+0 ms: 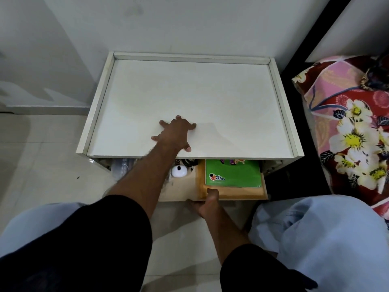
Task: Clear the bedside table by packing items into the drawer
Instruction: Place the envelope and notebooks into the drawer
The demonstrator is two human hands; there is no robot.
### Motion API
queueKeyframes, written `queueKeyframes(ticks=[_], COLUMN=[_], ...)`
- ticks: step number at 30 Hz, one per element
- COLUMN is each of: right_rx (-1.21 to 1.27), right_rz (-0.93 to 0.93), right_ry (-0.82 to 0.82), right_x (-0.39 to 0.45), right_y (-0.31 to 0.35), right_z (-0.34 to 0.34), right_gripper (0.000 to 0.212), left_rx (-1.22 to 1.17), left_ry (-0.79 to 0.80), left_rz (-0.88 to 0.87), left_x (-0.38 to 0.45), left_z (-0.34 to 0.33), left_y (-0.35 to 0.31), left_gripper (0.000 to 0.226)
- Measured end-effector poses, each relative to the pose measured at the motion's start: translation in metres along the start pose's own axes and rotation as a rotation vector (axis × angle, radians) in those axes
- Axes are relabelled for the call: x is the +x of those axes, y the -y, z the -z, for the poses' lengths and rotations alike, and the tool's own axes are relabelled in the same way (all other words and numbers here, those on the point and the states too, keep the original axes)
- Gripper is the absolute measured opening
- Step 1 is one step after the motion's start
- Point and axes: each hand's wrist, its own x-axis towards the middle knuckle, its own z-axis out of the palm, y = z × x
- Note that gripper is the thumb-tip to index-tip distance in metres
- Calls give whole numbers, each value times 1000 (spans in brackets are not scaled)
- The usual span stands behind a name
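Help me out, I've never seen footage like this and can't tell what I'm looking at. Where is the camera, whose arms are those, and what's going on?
The camera sits on a person's head, looking down, so the arms are their own. There is only this one view. The left hand lies flat, fingers spread, on the white bedside table, whose top carries nothing else. The right hand grips the front edge of the drawer, which is partly open. Inside are a green booklet on a tan envelope, a small white case and some dark items farther back, too hidden to name. A flowered bedcover is at right.
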Motion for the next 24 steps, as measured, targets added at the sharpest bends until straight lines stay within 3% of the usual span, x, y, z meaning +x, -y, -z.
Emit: queueKeyframes(ticks=[13,24], right_rx=[-2,137], right_rz=[-5,-20], right_ry=[35,162], right_x=[7,8], right_y=[21,38], right_z=[-24,-52], right_gripper=[52,51], left_rx=[-91,-116], left_ry=[16,3], left_rz=[77,89], left_x=[-13,-8], left_z=[6,3], left_y=[-9,-8], left_gripper=[91,91])
